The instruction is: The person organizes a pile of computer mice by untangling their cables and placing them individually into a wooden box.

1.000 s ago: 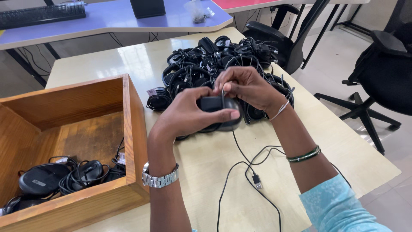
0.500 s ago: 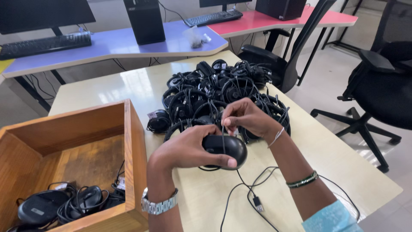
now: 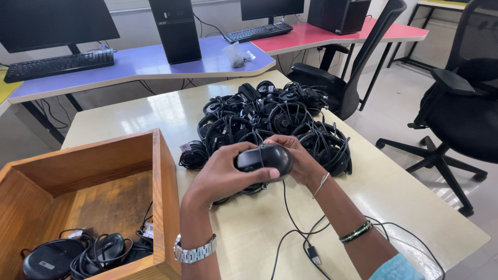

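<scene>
A black computer mouse (image 3: pixel 263 157) is held above the cream table (image 3: pixel 404 199) by both of my hands. My left hand (image 3: pixel 222 177) grips it from the left, thumb along its lower edge. My right hand (image 3: pixel 300 158) is behind and to the right of it, fingers around its far side. The mouse's black cable (image 3: pixel 290 218) hangs down onto the table and loops to a plug (image 3: pixel 313 255) near the front edge. Just beyond my hands lies a pile of black headsets (image 3: pixel 270 122) with tangled cords.
A wooden box (image 3: pixel 162 176) on the left holds several black mice (image 3: pixel 78 251) with wound cables. Behind are blue and red desks with keyboards, a monitor and tower computers. Black office chairs (image 3: pixel 456 109) stand to the right.
The view tilted up. My right hand moved from pinching the cable above the mouse to cupping the mouse's far side. The mouse now sits higher and turned between both hands.
</scene>
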